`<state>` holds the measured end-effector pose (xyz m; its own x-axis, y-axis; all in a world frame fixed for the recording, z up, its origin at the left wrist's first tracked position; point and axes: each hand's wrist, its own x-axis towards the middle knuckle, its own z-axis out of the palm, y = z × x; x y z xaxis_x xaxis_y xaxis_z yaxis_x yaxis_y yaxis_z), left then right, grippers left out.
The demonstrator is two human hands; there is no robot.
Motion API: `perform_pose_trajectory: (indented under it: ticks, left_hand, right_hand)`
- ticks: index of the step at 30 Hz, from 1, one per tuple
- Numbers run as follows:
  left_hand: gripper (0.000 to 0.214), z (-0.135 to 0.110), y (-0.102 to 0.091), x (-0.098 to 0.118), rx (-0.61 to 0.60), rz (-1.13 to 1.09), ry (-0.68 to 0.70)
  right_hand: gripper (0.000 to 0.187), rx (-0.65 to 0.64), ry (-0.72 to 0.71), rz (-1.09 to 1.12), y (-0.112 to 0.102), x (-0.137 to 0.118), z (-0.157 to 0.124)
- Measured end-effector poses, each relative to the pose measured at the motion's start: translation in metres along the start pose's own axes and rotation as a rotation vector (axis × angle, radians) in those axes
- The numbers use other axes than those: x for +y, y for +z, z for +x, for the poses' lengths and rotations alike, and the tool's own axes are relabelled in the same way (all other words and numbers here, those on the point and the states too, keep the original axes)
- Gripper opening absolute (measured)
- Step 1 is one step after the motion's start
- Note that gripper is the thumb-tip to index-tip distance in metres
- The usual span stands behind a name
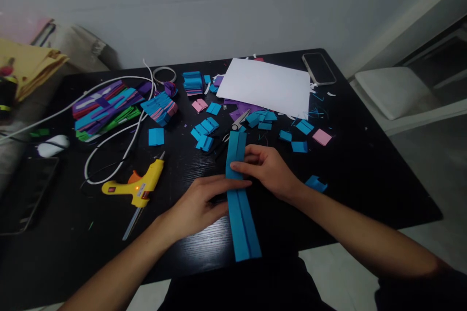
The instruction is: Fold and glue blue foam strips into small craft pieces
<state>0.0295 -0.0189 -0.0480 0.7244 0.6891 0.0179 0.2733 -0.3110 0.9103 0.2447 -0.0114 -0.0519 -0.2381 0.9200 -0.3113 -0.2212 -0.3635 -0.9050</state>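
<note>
Blue strip, folded lengthwise, is lying over table near edge. Left hand is pressing strip's middle, fingers flat and together; right hand is pinching strip's right edge. Glue gun is lying left of strip. Risk: uneven pressure could be skewing the crease.

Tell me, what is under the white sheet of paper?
Purple paper scraps poke out under the white sheet at its near edge, on the black table. Anything farther beneath is covered.
</note>
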Motion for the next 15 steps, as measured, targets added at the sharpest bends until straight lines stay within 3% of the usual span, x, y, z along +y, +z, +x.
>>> perform_pose_trajectory:
  ticks: [5,11,15]
  left_hand:
    - [0.028,0.0014,-0.0003,-0.0025,0.064,-0.005,0.026]
    - [0.022,0.0049,0.0004,0.002,0.058,-0.062,0.011]
    - [0.02,0.0049,0.0014,0.0021,0.065,-0.062,-0.036]
  right_hand:
    - [0.029,0.018,-0.056,-0.011,-0.0011,-0.0029,0.0004]
    - [0.027,0.184,-0.121,-0.012,-0.0082,-0.0081,0.0053]
    - [0.028,0.174,-0.13,-0.043,-0.0054,-0.0082,0.0033]
